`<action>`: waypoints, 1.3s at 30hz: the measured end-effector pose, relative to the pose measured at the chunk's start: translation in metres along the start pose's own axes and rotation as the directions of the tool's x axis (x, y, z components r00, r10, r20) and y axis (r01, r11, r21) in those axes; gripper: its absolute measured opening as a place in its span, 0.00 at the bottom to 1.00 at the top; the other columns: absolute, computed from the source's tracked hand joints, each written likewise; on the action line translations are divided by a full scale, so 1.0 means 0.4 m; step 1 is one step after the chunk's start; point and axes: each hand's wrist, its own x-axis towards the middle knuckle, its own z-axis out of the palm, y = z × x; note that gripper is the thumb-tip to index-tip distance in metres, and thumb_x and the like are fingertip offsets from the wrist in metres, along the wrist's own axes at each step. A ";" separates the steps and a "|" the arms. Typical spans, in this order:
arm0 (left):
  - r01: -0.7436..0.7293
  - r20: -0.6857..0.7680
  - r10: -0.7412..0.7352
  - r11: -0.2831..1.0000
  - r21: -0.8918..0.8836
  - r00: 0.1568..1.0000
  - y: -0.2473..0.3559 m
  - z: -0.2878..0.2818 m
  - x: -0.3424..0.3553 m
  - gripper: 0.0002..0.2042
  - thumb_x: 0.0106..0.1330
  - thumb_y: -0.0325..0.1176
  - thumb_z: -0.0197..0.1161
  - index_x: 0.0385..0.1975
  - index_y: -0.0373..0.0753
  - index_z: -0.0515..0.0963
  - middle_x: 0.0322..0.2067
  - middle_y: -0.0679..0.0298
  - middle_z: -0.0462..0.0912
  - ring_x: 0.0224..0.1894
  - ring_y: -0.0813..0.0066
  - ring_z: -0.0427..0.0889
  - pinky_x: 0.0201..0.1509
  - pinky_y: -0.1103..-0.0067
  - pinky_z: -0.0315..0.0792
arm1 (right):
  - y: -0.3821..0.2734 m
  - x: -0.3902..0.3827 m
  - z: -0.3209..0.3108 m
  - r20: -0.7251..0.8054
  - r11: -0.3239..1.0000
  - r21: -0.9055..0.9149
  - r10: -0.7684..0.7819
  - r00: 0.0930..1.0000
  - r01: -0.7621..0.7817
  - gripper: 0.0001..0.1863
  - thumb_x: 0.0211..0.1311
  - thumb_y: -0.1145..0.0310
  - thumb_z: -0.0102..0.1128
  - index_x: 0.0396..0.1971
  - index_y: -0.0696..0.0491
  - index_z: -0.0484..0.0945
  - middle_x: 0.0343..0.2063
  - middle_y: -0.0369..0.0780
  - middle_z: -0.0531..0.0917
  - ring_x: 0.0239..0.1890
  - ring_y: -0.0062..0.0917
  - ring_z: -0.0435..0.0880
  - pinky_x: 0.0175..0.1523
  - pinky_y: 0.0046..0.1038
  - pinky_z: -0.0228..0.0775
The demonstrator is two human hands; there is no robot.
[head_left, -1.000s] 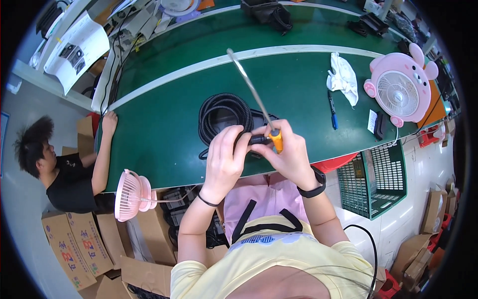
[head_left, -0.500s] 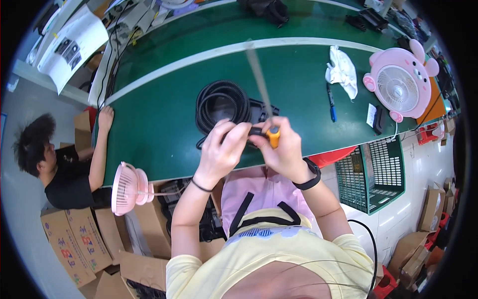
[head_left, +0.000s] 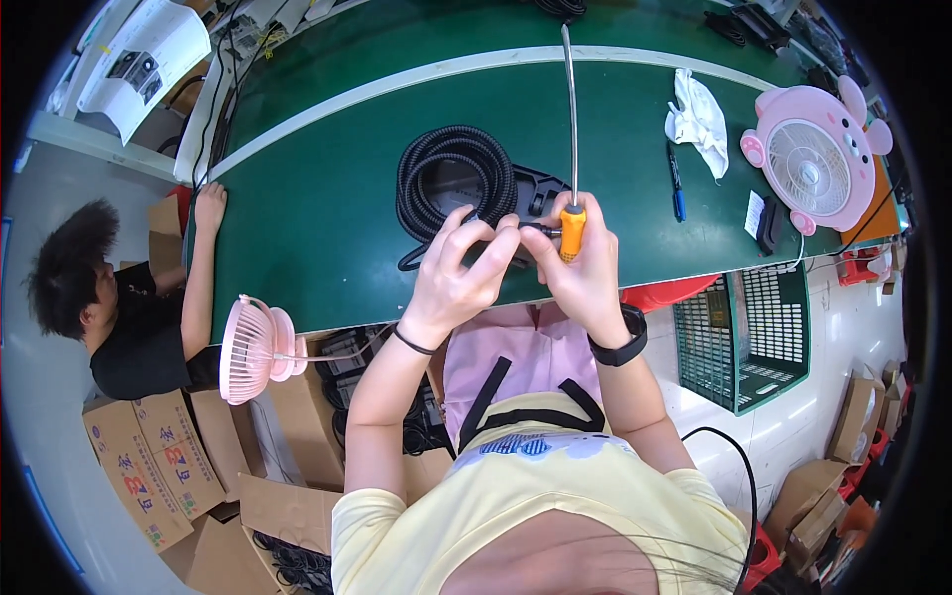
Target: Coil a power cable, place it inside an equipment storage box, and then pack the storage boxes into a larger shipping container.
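Head view, from the far left: closed cardboard cartons (head_left: 149, 456) stand stacked below a co-worker (head_left: 139, 322), whose hand rests at the table's edge. Just right of them, an open carton (head_left: 283, 513), flaps spread, holds a tangle of black cables (head_left: 293, 560). Above it hangs a pink fan (head_left: 253, 347); beside that, dark parts (head_left: 392, 421) lie among cardboard under the green table (head_left: 307, 268). The person's left hand (head_left: 451, 283) is curled, thumb and fingertips at the near end of a black fitting (head_left: 542, 229); I cannot tell how firmly they grip. Beyond it on the table lies coiled black hose (head_left: 499, 178). The right hand (head_left: 587, 278) grasps an orange-handled screwdriver (head_left: 572, 233), shaft pointing away, beside the fitting. Farther right, a green mesh crate (head_left: 736, 397) stands on the floor, and at the far right an open carton (head_left: 861, 421) has something whitish inside.
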 end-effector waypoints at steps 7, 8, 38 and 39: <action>-0.018 -0.023 0.020 0.996 0.085 1.000 0.001 -0.005 0.007 0.15 0.53 0.24 0.67 0.42 0.36 0.82 0.43 0.68 0.76 0.43 0.72 0.76 0.50 0.70 0.79 | -0.010 0.014 -0.039 0.155 0.984 0.090 0.138 0.978 -0.153 0.19 0.59 0.69 0.71 0.40 0.56 0.68 0.31 0.40 0.85 0.22 0.18 0.82 0.29 0.21 0.75; 0.014 0.011 -0.015 0.995 0.095 1.000 0.006 -0.010 0.011 0.14 0.53 0.25 0.68 0.42 0.36 0.82 0.45 0.68 0.76 0.44 0.72 0.76 0.49 0.71 0.79 | -0.004 0.018 -0.042 0.154 0.984 0.084 0.140 0.978 -0.154 0.20 0.58 0.69 0.72 0.40 0.56 0.68 0.32 0.40 0.86 0.23 0.19 0.83 0.30 0.21 0.76; 0.182 -0.085 -0.175 0.981 0.074 0.981 0.007 -0.033 -0.010 0.27 0.47 0.43 0.77 0.49 0.45 0.83 0.47 0.65 0.78 0.49 0.63 0.78 0.58 0.60 0.72 | 0.068 -0.003 -0.043 -0.058 0.843 0.538 0.063 0.996 -0.022 0.20 0.59 0.79 0.67 0.41 0.50 0.63 0.48 0.44 0.78 0.23 0.08 0.72 0.24 0.11 0.65; 0.225 -0.065 -0.218 0.967 0.123 0.974 0.011 -0.035 -0.010 0.31 0.47 0.47 0.76 0.53 0.44 0.80 0.49 0.64 0.78 0.51 0.63 0.78 0.62 0.57 0.68 | 0.082 0.010 -0.059 -0.103 0.851 0.525 0.106 0.989 -0.036 0.18 0.61 0.77 0.65 0.41 0.50 0.63 0.49 0.44 0.78 0.24 0.08 0.73 0.25 0.11 0.65</action>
